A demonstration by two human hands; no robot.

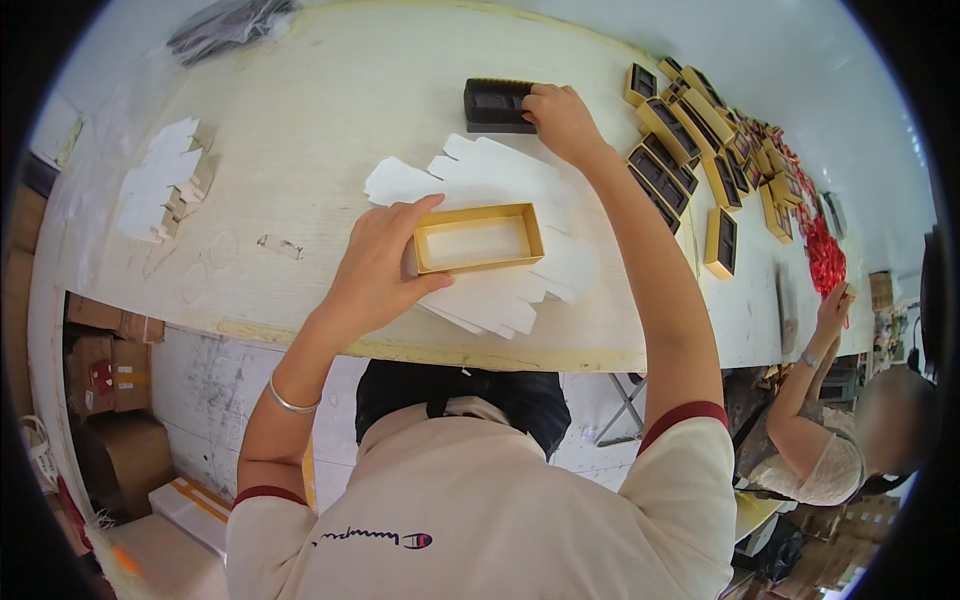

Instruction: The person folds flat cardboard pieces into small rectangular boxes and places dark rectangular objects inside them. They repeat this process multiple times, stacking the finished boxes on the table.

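My left hand [372,258] grips the left end of a small open gold cardboard box [482,267], thumb along its near side and fingers at the far corner. The box has gold walls and a white bottom, and no insert shows inside. It is held over a pile of flat white die-cut card blanks [500,170]. Farther off, my right hand [563,120] is closed on the right end of a stack of black insert trays [492,112] with moulded recesses. Whether a single tray is lifted off the stack cannot be made out.
Gold boxes with black inserts [665,130] lie heaped at the right, beside red ribbons or cords [823,250]. More white blanks [160,185] lie at the left; a plastic-wrapped dark bundle [230,28] sits at the far left. Another person's hand [833,308] is at the right edge.
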